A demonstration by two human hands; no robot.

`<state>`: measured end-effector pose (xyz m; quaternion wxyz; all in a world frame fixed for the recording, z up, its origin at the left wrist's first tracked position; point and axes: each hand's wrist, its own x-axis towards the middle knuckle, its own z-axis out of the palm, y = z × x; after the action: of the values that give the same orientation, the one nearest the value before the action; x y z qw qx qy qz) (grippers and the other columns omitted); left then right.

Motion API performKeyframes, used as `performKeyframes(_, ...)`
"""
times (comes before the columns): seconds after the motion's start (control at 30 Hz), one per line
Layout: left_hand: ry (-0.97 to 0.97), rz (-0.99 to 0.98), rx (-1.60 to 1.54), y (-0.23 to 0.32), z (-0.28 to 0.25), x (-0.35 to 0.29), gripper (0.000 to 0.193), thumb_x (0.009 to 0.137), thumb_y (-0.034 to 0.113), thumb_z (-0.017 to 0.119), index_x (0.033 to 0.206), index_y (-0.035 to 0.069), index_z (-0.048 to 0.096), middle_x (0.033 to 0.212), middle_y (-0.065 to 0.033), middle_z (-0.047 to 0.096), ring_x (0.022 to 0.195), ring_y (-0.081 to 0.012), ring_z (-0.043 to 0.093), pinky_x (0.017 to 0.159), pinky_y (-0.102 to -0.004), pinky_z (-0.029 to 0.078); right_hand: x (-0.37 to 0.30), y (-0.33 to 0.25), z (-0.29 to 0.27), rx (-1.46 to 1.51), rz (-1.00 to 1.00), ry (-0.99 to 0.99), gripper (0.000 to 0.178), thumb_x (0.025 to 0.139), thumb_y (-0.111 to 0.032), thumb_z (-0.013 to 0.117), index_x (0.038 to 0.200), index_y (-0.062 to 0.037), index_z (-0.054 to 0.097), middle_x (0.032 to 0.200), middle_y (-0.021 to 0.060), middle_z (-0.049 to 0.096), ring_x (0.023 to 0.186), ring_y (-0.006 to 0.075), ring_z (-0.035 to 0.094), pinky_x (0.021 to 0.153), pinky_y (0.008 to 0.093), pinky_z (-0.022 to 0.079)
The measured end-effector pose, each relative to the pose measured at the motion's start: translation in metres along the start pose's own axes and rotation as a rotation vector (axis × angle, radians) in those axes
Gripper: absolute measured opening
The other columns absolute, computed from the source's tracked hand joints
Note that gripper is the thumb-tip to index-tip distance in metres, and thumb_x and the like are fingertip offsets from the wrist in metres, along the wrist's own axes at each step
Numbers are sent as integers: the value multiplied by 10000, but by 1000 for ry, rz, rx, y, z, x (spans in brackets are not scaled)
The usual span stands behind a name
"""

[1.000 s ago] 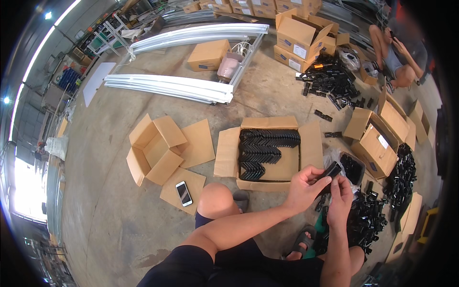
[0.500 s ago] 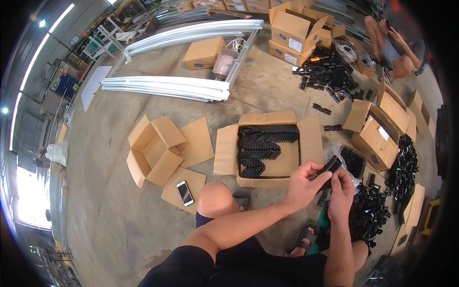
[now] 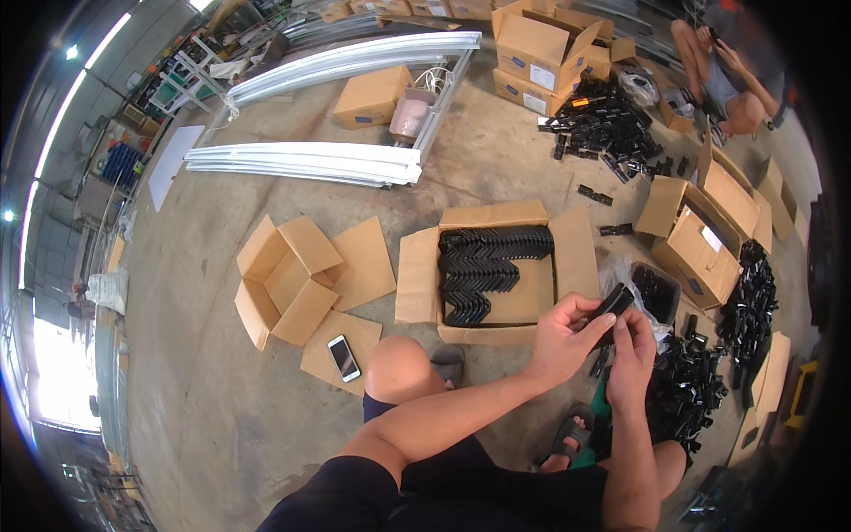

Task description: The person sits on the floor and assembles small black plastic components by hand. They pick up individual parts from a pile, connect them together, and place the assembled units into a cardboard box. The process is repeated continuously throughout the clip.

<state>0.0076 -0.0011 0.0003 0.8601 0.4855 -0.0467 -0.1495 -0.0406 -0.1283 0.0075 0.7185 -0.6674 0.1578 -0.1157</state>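
Observation:
Between my two hands is a black bracket-like part [image 3: 612, 301], held just right of the open carton's near corner. My left hand [image 3: 565, 339] wraps its fingers and thumb around the part. From the near side, the fingertips of my right hand [image 3: 630, 355] pinch its lower end. In the open cardboard carton [image 3: 493, 335], rows of black angled parts [image 3: 480, 277] stand packed tightly against the left and far sides, with bare cardboard at the near right. Beyond my hands, a bin lined with clear plastic [image 3: 658, 294] contains small black pieces.
Loose black parts [image 3: 687, 386] are heaped right of my legs, and another pile [image 3: 603, 124] lies farther off. An open carton [image 3: 288, 279] and a phone [image 3: 343, 357] on cardboard are at left. White metal profiles [image 3: 301, 162] lie beyond. A person [image 3: 740, 75] sits at far right.
My view has shifted slightly. Both hands keep nearly the same grip on the black part, with hardly any movement.

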Motion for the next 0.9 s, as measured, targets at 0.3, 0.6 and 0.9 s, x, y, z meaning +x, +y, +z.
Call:
performKeyframes(0.3,35,21,49,7,1,-2,186,963,29,730,1119,-25,646,1021,-66,737,834,-36,657,687,-185,530,-1,1,3,25,-5,7,118,1058,-93,553,1130,-7,591,1064,11,616,958,77,562,861,251,462)
performKeyframes(0.6,83,20,134,5,-4,9,223,950,13,732,1149,-54,657,1025,-96,728,837,-75,667,733,-217,555,10,-2,6,-221,-97,40,103,1016,-101,621,1027,1,623,981,56,600,910,127,592,832,296,499)
performKeyframes(0.9,42,46,90,4,1,0,213,957,14,733,1130,-70,640,1064,-128,741,916,-95,682,816,-228,551,-2,-20,-4,-73,7,36,124,994,-85,647,1052,24,633,1061,92,600,923,160,634,841,320,532)
